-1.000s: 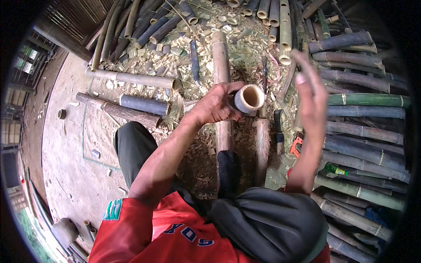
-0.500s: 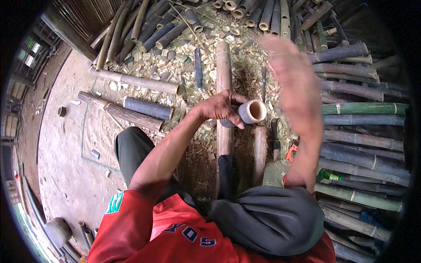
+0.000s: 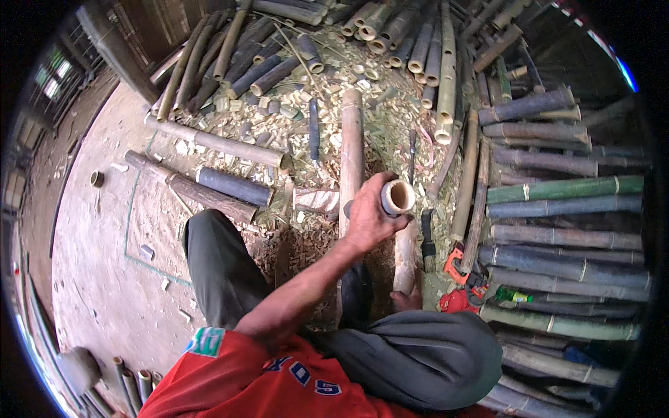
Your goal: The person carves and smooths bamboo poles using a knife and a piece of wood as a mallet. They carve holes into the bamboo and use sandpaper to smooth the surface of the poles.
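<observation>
Left hand (image 3: 374, 217) closed round a short bamboo tube (image 3: 398, 198), thumb and fingers on its sides; open end faces the camera, far end not visible behind the hand and the rim. Tube sits above the gap between a long pale log (image 3: 352, 132) and a wooden stick (image 3: 405, 261). Log passes beneath the left hand, middle stretch covered; its lower part runs alongside a dark shape — cloth or footwear, cannot tell. Right hand (image 3: 407, 301) wrapped about the stick's lower end, only partly visible: the grey trouser leg (image 3: 418, 355) cuts off the wrist, and the finger positions are hard to read. Stick's upper end hidden behind the tube. Dark-handled tool (image 3: 314, 132) lies among wood chips (image 3: 296, 115); its working end is unclear. Saw (image 3: 456, 265) at right, orange handle visible. Green bottle (image 3: 513, 295) among stacked bamboo poles (image 3: 568, 240) — outer ends fade into the dark lens edge.
</observation>
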The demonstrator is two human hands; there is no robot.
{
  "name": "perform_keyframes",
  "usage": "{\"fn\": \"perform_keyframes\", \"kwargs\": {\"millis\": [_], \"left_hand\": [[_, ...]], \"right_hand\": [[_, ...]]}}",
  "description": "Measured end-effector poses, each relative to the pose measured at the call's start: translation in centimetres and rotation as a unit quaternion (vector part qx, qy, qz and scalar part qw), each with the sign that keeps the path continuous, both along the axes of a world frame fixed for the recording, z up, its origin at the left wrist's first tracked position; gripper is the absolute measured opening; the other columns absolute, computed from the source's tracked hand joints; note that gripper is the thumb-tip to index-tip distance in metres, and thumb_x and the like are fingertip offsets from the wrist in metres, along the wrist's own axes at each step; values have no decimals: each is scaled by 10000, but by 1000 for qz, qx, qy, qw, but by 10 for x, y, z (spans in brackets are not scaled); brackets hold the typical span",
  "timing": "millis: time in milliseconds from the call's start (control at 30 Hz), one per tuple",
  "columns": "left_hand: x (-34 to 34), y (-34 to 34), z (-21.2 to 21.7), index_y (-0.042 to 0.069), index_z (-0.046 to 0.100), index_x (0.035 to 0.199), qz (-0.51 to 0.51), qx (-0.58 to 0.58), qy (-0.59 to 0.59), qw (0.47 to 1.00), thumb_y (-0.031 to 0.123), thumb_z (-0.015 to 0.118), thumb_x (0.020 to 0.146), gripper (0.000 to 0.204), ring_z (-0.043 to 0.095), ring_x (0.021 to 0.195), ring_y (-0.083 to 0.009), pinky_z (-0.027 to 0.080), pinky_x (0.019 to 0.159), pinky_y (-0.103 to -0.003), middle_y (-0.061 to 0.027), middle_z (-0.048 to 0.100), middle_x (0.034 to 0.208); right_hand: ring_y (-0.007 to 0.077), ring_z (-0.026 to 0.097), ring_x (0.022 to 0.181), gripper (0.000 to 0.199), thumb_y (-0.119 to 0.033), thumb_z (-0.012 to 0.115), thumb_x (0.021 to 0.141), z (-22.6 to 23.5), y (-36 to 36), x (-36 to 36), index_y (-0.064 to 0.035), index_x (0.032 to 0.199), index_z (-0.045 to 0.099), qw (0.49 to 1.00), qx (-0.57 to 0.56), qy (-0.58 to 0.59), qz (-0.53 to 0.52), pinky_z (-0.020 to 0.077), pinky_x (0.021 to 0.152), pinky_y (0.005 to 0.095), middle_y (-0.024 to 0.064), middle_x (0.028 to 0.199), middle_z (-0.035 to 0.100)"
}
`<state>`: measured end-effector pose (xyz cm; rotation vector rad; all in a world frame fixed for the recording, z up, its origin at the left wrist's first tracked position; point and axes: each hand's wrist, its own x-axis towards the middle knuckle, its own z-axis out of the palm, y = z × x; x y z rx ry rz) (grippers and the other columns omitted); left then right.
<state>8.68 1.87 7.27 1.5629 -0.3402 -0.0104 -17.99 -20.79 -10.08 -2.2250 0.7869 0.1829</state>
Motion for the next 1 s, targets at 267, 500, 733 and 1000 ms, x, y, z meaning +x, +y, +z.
{"fn": "perform_keyframes", "kwargs": {"millis": [267,500,733,1000], "left_hand": [[-1,4,-3,67,608,1123,72,27,-32,996,92,850,655,527,607,1029,-401,464,904,-485,-170,647,1042],[-2,0,-7,63,587,1122,70,43,-64,995,96,803,684,489,589,994,-414,455,887,-497,-187,621,995],[-3,10,-10,62,570,1098,81,41,-81,993,48,777,652,492,577,995,-423,443,883,-488,-188,609,992],[-5,4,-19,64,586,1148,76,21,-62,995,97,815,697,507,596,1031,-433,472,897,-500,-191,645,1060]], "right_hand": [[257,654,975,784,-212,808,775,273,38,109,-3,1443,456,942,43,-333,3,533,904,396,145,1112,652],[294,658,1071,785,-151,835,771,282,103,165,34,1426,444,965,-116,-160,172,524,962,417,191,1176,650],[318,582,1217,855,-151,793,801,360,83,151,45,1511,360,941,5,-339,-19,424,1092,422,228,1345,564],[384,626,1181,922,-220,837,777,260,105,171,158,1452,336,962,-102,-184,173,478,1028,424,327,1251,614]]}}
